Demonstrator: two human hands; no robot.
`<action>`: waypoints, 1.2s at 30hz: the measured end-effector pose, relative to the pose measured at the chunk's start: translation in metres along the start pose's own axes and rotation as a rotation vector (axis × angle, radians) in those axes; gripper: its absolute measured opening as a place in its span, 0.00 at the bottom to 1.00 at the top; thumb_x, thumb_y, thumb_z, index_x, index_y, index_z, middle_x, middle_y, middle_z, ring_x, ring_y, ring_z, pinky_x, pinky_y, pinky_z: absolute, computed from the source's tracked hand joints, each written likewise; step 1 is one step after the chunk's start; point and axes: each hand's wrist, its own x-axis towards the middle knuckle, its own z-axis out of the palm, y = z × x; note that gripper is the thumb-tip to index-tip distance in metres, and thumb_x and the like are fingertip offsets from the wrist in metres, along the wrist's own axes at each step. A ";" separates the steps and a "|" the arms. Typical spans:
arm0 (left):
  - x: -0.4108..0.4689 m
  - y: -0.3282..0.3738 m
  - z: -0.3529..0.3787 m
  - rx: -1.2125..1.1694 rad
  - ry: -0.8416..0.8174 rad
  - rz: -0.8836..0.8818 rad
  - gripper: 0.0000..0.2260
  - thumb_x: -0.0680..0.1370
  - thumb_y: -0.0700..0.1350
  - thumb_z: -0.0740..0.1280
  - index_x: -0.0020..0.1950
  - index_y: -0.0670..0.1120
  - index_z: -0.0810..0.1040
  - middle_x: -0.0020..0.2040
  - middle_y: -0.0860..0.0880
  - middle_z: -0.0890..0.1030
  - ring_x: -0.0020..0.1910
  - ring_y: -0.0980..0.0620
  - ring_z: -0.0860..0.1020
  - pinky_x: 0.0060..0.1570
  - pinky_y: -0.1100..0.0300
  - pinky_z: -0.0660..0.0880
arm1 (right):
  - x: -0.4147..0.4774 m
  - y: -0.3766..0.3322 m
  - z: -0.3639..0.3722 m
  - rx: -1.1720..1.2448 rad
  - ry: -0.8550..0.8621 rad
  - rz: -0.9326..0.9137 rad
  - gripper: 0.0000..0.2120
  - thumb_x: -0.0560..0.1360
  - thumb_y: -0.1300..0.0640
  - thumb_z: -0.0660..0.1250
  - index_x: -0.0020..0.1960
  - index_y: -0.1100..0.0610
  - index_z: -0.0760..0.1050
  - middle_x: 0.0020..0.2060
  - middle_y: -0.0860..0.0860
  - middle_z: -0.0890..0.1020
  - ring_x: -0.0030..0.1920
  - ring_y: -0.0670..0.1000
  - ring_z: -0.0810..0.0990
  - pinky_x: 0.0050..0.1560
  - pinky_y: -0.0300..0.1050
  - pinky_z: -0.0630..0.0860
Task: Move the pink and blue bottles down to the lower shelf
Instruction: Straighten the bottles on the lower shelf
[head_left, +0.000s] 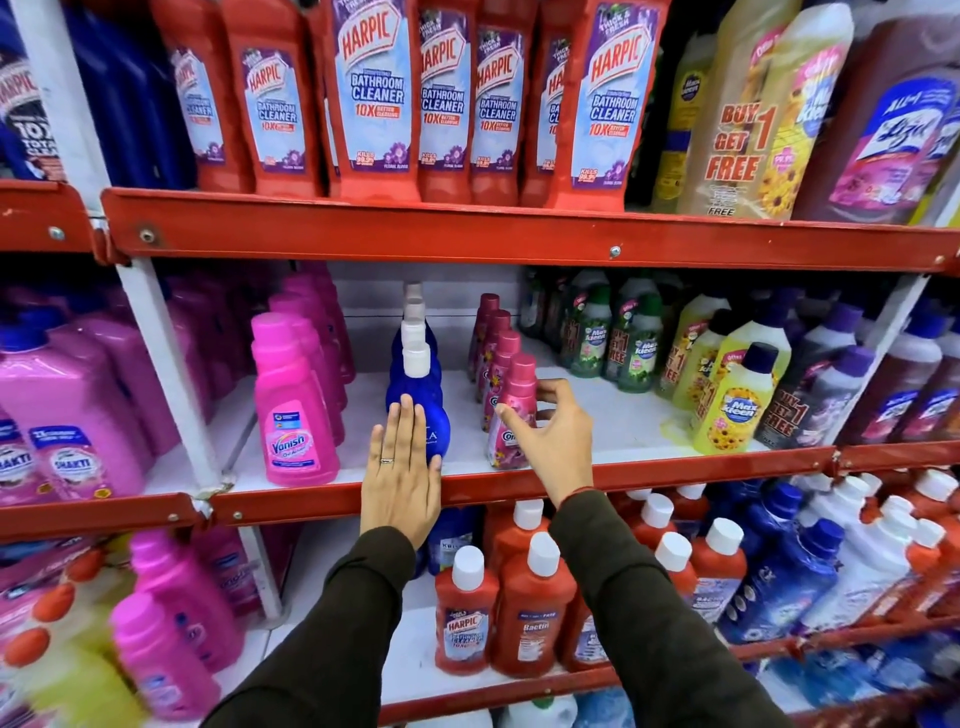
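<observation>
On the middle shelf stands a row of blue bottles with white caps; the front blue bottle is partly covered by my left hand, which lies flat against it with fingers straight. To its right runs a row of dark pink bottles; my right hand has its fingers spread around the front pink bottle, thumb in front and fingers behind, not closed on it. A bright pink Vanish bottle stands left of the blue row. The lower shelf below has bare white space left of the red bottles.
Red Harpic bottles and blue bottles fill the lower shelf's middle and right. Yellow and green Max Kleen bottles crowd the middle shelf's right side. The red shelf beam overhangs the middle shelf. Large pink bottles stand at lower left.
</observation>
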 end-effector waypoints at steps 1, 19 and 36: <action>0.000 0.000 0.000 -0.004 -0.001 0.000 0.34 0.82 0.48 0.50 0.83 0.39 0.37 0.84 0.43 0.35 0.84 0.47 0.37 0.82 0.51 0.37 | -0.001 0.000 0.001 -0.011 -0.001 0.000 0.24 0.69 0.43 0.76 0.59 0.52 0.73 0.53 0.48 0.83 0.52 0.46 0.80 0.52 0.32 0.72; -0.006 -0.001 -0.018 -0.207 -0.071 0.039 0.37 0.83 0.52 0.56 0.84 0.46 0.37 0.84 0.45 0.35 0.84 0.46 0.39 0.82 0.49 0.37 | -0.009 0.004 -0.008 0.155 -0.110 0.112 0.38 0.69 0.38 0.73 0.73 0.52 0.64 0.69 0.50 0.66 0.67 0.46 0.67 0.67 0.42 0.66; 0.047 0.116 -0.036 -1.381 -0.560 -0.880 0.50 0.68 0.78 0.51 0.84 0.52 0.56 0.81 0.46 0.65 0.79 0.48 0.66 0.80 0.45 0.60 | -0.025 0.006 -0.013 0.596 -0.429 0.372 0.26 0.80 0.34 0.44 0.64 0.44 0.72 0.58 0.44 0.80 0.55 0.35 0.79 0.59 0.34 0.69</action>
